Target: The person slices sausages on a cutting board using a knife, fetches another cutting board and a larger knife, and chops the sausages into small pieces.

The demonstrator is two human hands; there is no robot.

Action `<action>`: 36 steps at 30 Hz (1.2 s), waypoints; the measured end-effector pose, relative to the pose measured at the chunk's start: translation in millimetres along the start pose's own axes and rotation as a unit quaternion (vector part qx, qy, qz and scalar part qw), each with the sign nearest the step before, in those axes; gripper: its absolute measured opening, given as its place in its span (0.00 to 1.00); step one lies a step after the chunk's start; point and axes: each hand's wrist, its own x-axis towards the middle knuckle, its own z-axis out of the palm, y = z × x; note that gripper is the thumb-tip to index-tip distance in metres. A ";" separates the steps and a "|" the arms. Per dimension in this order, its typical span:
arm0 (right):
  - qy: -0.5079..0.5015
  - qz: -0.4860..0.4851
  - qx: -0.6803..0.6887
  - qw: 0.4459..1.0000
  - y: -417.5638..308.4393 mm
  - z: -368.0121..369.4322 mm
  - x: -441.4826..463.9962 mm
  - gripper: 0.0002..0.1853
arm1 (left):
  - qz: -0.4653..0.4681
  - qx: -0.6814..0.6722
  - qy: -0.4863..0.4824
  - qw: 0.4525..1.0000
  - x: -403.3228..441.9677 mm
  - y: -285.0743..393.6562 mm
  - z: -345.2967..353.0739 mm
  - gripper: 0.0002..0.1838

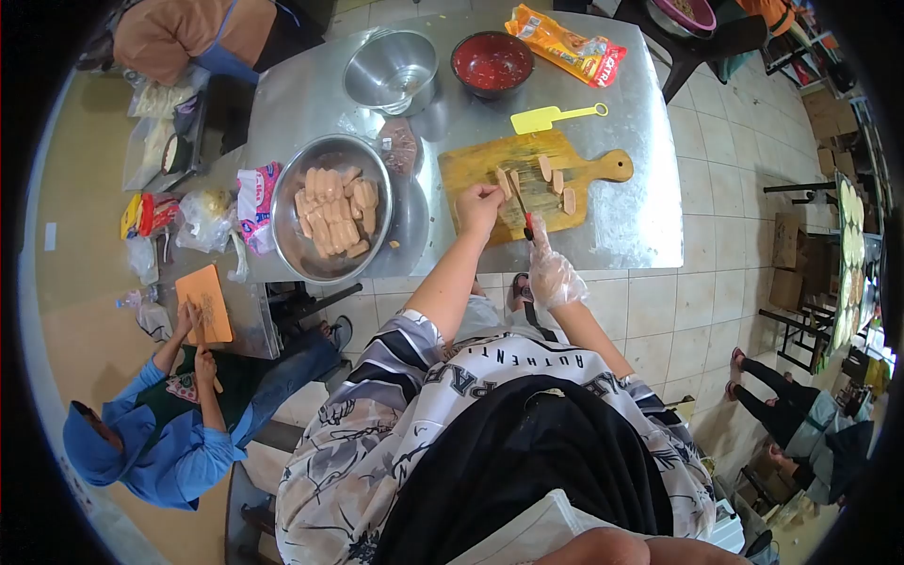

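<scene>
On the wooden cutting board (471,155) lie several sausage pieces (569,201). My right hand (556,273), in a clear plastic glove, grips a knife (519,200) with a red and black handle; its blade points up and left over the board. Bare and with its fingers pinched, my left hand (479,209) is at the board's left part, touching a sausage piece (505,183) beside the blade. Left of the board, a large steel bowl (282,212) holds many sausages (330,207).
A steel pot (391,71), a red bowl (492,64), an orange package (567,47) and a yellow spatula (556,117) are at the table's far side. At the left, a co-worker (169,424) works at an orange board (204,301); another person (188,38) is at the upper left.
</scene>
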 end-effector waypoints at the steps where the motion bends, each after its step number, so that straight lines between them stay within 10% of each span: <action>1: 0.005 -0.006 0.003 1.000 -1.2 1.7 5.6 0.35 | -0.001 0.001 0.000 1.000 1.0 -0.5 0.0 0.05; 36: -0.052 0.026 0.010 0.998 -1.4 15.9 -5.8 0.39 | -0.005 -0.027 -0.020 0.999 -6.8 9.8 -2.4 0.07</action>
